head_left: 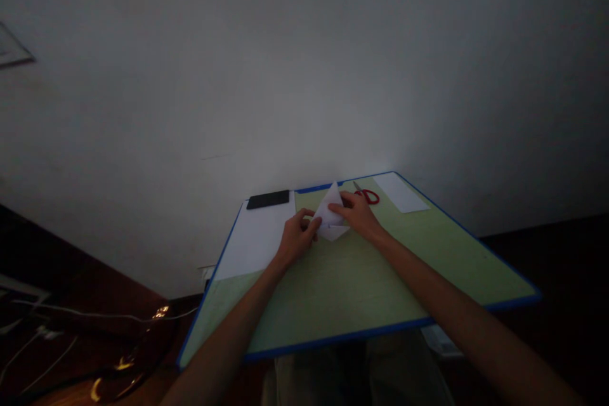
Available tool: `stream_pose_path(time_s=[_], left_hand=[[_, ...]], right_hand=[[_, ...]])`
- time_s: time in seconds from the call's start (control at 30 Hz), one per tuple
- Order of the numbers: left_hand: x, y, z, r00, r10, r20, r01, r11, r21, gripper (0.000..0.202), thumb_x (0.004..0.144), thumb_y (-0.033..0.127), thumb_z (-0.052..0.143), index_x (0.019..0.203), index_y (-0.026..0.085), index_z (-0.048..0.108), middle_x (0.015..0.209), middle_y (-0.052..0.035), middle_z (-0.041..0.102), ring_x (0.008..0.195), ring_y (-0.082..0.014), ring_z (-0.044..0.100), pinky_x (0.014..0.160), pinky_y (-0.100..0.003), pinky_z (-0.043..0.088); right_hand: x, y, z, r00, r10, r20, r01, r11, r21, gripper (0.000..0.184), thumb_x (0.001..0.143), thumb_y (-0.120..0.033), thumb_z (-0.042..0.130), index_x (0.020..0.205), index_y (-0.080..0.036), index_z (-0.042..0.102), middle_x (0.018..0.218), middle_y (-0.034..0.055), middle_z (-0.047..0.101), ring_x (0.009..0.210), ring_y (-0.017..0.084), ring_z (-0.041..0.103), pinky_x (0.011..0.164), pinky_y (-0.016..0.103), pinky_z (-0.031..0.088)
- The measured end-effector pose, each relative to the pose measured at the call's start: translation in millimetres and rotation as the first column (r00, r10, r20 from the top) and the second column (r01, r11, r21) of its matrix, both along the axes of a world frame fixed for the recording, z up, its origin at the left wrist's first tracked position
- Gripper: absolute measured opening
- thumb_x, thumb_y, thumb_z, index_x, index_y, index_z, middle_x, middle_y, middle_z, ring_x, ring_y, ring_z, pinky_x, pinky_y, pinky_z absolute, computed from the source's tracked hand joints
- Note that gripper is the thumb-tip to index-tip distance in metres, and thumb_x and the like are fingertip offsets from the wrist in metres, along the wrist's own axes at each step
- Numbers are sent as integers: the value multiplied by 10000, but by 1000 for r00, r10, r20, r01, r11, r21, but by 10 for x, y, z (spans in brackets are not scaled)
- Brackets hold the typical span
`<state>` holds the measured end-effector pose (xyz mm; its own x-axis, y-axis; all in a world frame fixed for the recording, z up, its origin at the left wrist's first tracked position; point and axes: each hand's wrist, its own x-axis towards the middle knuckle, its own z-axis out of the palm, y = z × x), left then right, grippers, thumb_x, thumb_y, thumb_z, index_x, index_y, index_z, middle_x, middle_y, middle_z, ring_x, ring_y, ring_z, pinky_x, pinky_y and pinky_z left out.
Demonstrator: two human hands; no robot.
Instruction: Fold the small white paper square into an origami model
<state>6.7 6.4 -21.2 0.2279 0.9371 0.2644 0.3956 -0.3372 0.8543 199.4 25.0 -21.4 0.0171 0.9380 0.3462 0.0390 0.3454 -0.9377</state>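
A piece of folded white paper point(330, 210), pointed at the top and with a folded flap at its lower end, is held up over the middle of the table. My left hand point(299, 233) pinches its left edge between thumb and fingers. On the opposite edge, my right hand point(356, 210) grips the paper, thumb on the near face and fingers partly hidden behind it. Just beyond the right hand lie scissors with red handles point(371, 197), their blades partly visible.
The green table point(361, 292) has a blue rim and stands against a grey wall. White sheets point(257, 238) lie at its left, with a black phone-like slab point(268, 200) at their far end. A white paper strip point(400, 193) lies at the back right. Cables point(95, 314) run at lower left.
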Motion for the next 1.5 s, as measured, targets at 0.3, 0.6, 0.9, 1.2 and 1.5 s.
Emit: stream_pose_path(time_s=[0.3, 0.6, 0.9, 1.2, 1.5], left_hand=[[7, 25, 24, 995, 105, -4, -102, 981, 166, 325, 827, 486, 677, 929, 177, 669, 724, 0, 598, 644, -136, 534, 600, -245, 426], [18, 82, 10, 885, 26, 465, 112, 957, -267, 543, 801, 582, 699, 1138, 162, 628, 1006, -97, 663, 854, -201, 645, 629, -285, 553], [20, 14, 55, 789, 45, 612, 139, 958, -251, 844, 672, 433, 882, 1360, 193, 456, 777, -2, 672, 639, -135, 618, 615, -263, 516], [16, 63, 18, 803, 12, 596, 135, 970, -201, 941, 676, 453, 873, 1443, 210, 385, 858, -32, 714, 635, -138, 637, 599, -245, 496], [17, 15, 34, 862, -107, 496, 202, 969, -141, 903, 726, 393, 844, 1471, 187, 378, 960, -84, 734, 773, -187, 688, 695, -279, 529]], right_hand=[[-8, -19, -24, 960, -97, -263, 63, 989, -138, 784, 629, -303, 804, 1318, -253, 432, 894, 18, 730, 792, 221, 710, 708, 336, 560], [-8, 1, -58, 983, -116, -140, 114, 993, -27, 505, 671, -339, 776, 1120, -205, 586, 1017, 80, 695, 902, 226, 688, 782, 361, 564], [-19, -105, 54, 980, 109, -164, -119, 992, -51, 611, 637, -213, 617, 1248, -225, 628, 1042, 32, 648, 734, 142, 583, 622, 273, 483], [-10, -154, 94, 983, 134, -123, -141, 989, -49, 616, 629, -217, 581, 1244, -212, 615, 849, -14, 585, 697, 140, 530, 630, 271, 430], [-32, -24, -19, 994, -76, -76, 77, 997, 5, 475, 684, -403, 753, 1121, -238, 668, 1173, 66, 648, 948, 217, 619, 784, 338, 516]])
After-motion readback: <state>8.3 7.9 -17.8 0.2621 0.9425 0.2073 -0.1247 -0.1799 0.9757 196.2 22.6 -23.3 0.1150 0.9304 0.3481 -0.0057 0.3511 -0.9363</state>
